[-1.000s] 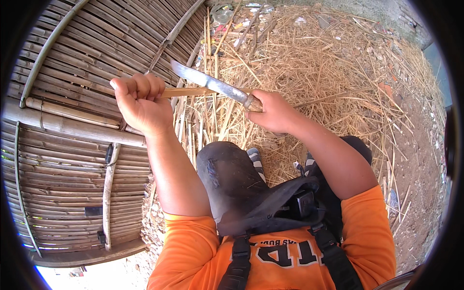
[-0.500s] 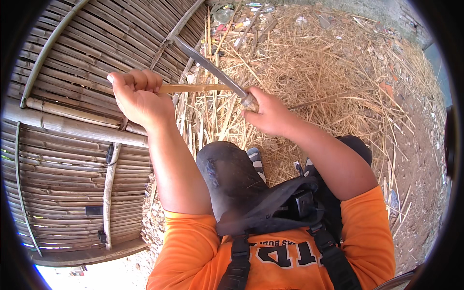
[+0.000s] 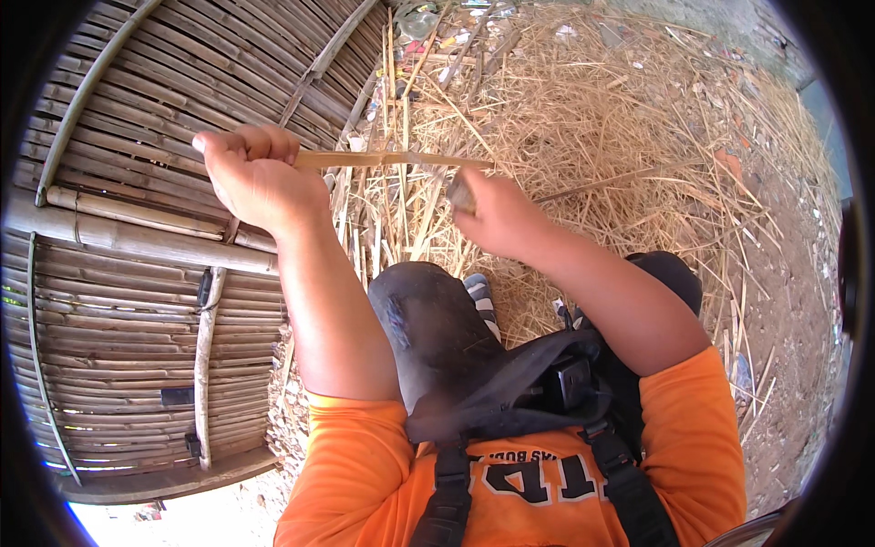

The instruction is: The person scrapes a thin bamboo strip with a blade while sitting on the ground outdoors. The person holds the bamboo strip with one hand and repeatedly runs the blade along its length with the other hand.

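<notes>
My left hand (image 3: 264, 182) is closed round one end of a thin, pale bamboo strip (image 3: 387, 159). The strip runs out to the right, roughly level, toward my other hand. My right hand (image 3: 501, 210) grips the handle of a long knife (image 3: 462, 193), just below the strip's far end. Only the handle shows, blurred; the blade cannot be made out. Whether the knife touches the strip I cannot tell.
A bamboo-slat structure (image 3: 137, 246) fills the left side. Straw-like shavings (image 3: 565, 118) and loose strips cover the ground ahead, with bits of litter at the back. My bent knee (image 3: 419, 319) lies below the hands, and a wall (image 3: 729, 27) stands at the far right.
The knife's blade lay slanted across the strip, pointing up and left; now it is out of sight and the handle has turned. The strip shows farther to the right. My left hand shifted slightly left.
</notes>
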`<action>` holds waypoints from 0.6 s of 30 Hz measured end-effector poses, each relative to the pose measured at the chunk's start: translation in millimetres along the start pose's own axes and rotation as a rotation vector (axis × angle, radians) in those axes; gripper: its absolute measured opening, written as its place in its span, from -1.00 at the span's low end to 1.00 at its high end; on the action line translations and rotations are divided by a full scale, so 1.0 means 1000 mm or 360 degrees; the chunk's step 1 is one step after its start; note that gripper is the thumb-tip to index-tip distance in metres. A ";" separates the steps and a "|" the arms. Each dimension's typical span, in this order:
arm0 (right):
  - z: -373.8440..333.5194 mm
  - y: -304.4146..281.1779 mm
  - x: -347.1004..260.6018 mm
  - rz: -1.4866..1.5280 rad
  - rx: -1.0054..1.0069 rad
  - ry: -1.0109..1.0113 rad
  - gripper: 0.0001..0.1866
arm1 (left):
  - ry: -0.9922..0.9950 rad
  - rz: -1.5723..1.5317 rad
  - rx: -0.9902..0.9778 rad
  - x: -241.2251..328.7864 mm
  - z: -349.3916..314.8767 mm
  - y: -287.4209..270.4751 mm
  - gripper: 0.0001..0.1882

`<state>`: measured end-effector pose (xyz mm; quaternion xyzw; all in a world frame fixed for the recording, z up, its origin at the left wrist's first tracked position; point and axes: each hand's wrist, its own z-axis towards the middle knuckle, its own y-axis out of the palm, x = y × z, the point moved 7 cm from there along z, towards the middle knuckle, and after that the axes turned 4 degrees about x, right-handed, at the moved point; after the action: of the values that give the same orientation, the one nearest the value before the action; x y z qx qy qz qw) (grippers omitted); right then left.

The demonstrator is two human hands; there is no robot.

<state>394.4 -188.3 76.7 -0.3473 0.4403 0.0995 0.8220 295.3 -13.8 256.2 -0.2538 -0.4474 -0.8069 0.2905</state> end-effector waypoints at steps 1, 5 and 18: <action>-0.003 0.010 0.017 -0.0071 -0.0081 0.0114 -0.61 | 0.0002 0.0021 0.0026 0.001 -0.001 0.003 -0.56; -0.002 0.016 0.051 -0.0230 -0.0355 0.0480 -0.62 | -0.0042 -0.0003 -0.0087 0.000 0.006 -0.003 -0.56; -0.011 0.029 0.056 -0.0061 -0.0326 0.0491 -0.55 | 0.0021 0.0041 -0.0121 0.001 -0.003 0.006 -0.56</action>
<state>406.6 -182.6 14.1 -0.4488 0.5418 0.0738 0.7068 298.6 -19.6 258.8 -0.2652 -0.4110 -0.8211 0.2941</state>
